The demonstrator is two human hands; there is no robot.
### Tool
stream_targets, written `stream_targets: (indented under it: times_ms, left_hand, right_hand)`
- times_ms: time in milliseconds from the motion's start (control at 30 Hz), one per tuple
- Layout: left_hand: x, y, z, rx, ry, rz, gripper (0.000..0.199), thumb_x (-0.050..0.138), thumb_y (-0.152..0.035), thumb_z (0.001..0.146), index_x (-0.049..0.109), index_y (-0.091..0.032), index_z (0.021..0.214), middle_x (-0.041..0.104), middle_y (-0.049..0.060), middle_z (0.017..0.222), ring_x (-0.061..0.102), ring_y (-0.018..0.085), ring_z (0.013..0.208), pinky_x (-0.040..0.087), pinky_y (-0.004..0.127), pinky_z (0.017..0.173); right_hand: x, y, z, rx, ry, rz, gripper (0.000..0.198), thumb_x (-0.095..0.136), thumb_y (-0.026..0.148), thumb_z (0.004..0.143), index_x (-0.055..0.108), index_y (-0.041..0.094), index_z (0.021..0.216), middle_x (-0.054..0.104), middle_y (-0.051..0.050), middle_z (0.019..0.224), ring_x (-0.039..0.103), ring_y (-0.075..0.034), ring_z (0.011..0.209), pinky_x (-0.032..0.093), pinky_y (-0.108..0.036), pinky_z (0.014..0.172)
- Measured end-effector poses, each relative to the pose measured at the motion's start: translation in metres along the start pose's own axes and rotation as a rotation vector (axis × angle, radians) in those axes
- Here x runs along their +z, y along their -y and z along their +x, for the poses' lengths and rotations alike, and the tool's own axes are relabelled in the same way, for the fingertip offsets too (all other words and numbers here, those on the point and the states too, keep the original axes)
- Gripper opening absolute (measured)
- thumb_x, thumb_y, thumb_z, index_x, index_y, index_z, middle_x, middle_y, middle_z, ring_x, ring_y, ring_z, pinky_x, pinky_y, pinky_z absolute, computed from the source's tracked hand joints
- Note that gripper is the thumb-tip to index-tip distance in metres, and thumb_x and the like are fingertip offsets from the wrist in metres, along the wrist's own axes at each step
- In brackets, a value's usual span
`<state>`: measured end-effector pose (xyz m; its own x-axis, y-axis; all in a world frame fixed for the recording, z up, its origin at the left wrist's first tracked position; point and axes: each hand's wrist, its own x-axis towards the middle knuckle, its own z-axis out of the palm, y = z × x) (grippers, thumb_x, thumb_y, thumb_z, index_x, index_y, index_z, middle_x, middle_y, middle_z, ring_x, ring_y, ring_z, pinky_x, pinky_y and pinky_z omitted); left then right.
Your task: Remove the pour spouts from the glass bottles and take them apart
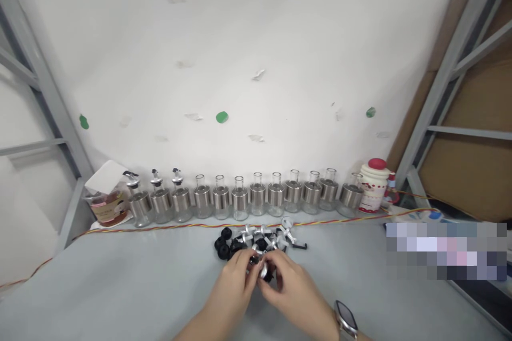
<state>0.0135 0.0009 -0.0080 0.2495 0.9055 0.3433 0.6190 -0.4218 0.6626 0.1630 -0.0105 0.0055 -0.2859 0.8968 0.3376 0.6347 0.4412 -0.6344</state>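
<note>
My left hand (239,273) and my right hand (286,279) meet low in the middle of the view, fingers pinched around a small silver and black bottle pourer (264,270). Fingers partly cover it, so its full shape is hidden. Just beyond my fingertips lies a loose pile of pourer parts: black rubber stoppers (223,251) on the left, silver and clear spout pieces (285,232) on the right. One thin black piece (300,246) sticks out at the pile's right side. A watch (346,318) is on my right wrist.
Glass bottles with steel sleeves (240,200) line the wall; the three leftmost carry pourers (176,176). A twisted red-yellow wire (172,228) crosses the grey table (120,282). A jar of amber contents (108,208) stands left, a red-topped container (374,186) right.
</note>
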Motion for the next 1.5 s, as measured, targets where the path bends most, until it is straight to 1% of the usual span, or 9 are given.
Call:
stream_targets:
  times_ms: [233,433,567,967,1033,1167,1200,1400,1500]
  left_hand:
    - [0.001,-0.003,-0.002,0.214,-0.039,0.244,0.030,0.037,-0.029,0.085,0.047,-0.015,0.110,0.060,0.011,0.103,0.058,0.018,0.092,0.048,0.030,0.080]
    - [-0.001,-0.007,-0.002,0.375,-0.007,0.634,0.031,0.026,-0.019,0.088,0.056,-0.017,0.082,0.062,0.005,0.071,0.061,0.016,0.062,0.050,0.025,0.055]
    - [0.003,-0.001,-0.001,0.489,-0.072,0.674,0.032,0.022,-0.012,0.086,0.054,-0.015,0.085,0.063,0.005,0.069,0.060,0.016,0.058,0.050,0.026,0.051]
    - [0.013,-0.006,-0.002,0.465,-0.254,0.425,0.028,0.025,-0.018,0.088,0.052,-0.014,0.089,0.067,0.008,0.071,0.064,0.016,0.059,0.049,0.024,0.052]
    - [0.010,0.000,0.001,0.352,-0.246,0.348,0.029,0.026,-0.023,0.088,0.054,-0.015,0.088,0.067,0.007,0.068,0.064,0.016,0.057,0.048,0.024,0.050]
    - [-0.016,0.021,0.015,-0.147,-0.223,-0.007,0.037,0.021,-0.034,0.088,0.054,-0.017,0.085,0.067,0.003,0.067,0.064,0.015,0.061,0.045,0.021,0.045]
    - [-0.023,0.026,0.018,-0.203,-0.238,-0.054,0.038,0.020,-0.036,0.088,0.053,-0.017,0.086,0.067,0.003,0.069,0.064,0.016,0.062,0.044,0.021,0.042]
    - [-0.024,0.035,0.023,0.021,-0.278,0.233,0.028,0.038,-0.036,0.083,0.061,-0.021,0.077,0.059,0.003,0.075,0.055,0.019,0.077,0.043,0.033,0.072]
    - [-0.017,0.042,0.025,0.080,-0.299,0.269,0.021,0.046,-0.034,0.079,0.064,-0.022,0.082,0.054,0.005,0.080,0.051,0.019,0.079,0.042,0.034,0.073]
  right_hand:
    - [0.006,-0.001,-0.003,0.057,0.050,-0.016,0.009,0.047,0.018,0.072,0.049,0.022,0.081,0.062,0.000,0.073,0.056,-0.015,0.061,0.037,-0.021,0.055]
    - [0.007,-0.003,-0.002,0.074,0.146,0.026,0.008,0.040,0.017,0.077,0.046,0.020,0.080,0.062,-0.002,0.072,0.058,-0.015,0.064,0.036,-0.020,0.057]
    - [0.006,-0.002,0.001,0.077,0.170,0.088,0.008,0.039,0.015,0.075,0.045,0.020,0.078,0.060,-0.001,0.074,0.055,-0.013,0.065,0.035,-0.019,0.058]
    - [0.003,0.001,-0.001,0.051,0.121,0.172,0.009,0.038,0.014,0.076,0.040,0.022,0.078,0.055,0.002,0.075,0.050,-0.013,0.067,0.034,-0.020,0.060]
    - [0.002,0.001,-0.002,0.050,0.116,0.147,0.010,0.037,0.013,0.076,0.039,0.022,0.078,0.054,0.002,0.074,0.050,-0.013,0.066,0.034,-0.020,0.059]
    - [-0.004,0.003,-0.006,0.023,0.119,0.038,0.007,0.038,0.014,0.075,0.038,0.021,0.075,0.051,0.001,0.069,0.048,-0.014,0.062,0.034,-0.021,0.057]
    - [-0.006,0.004,-0.007,0.024,0.110,0.028,0.006,0.038,0.015,0.076,0.038,0.021,0.075,0.050,0.001,0.068,0.048,-0.014,0.062,0.034,-0.021,0.057]
    - [-0.007,-0.005,-0.003,0.065,0.025,0.060,0.012,0.042,0.028,0.081,0.045,0.020,0.089,0.057,-0.002,0.079,0.053,-0.016,0.070,0.039,-0.024,0.061]
    - [-0.003,-0.011,-0.002,0.096,0.011,0.093,0.022,0.049,0.031,0.078,0.049,0.020,0.097,0.059,-0.004,0.092,0.054,-0.019,0.082,0.041,-0.027,0.069]
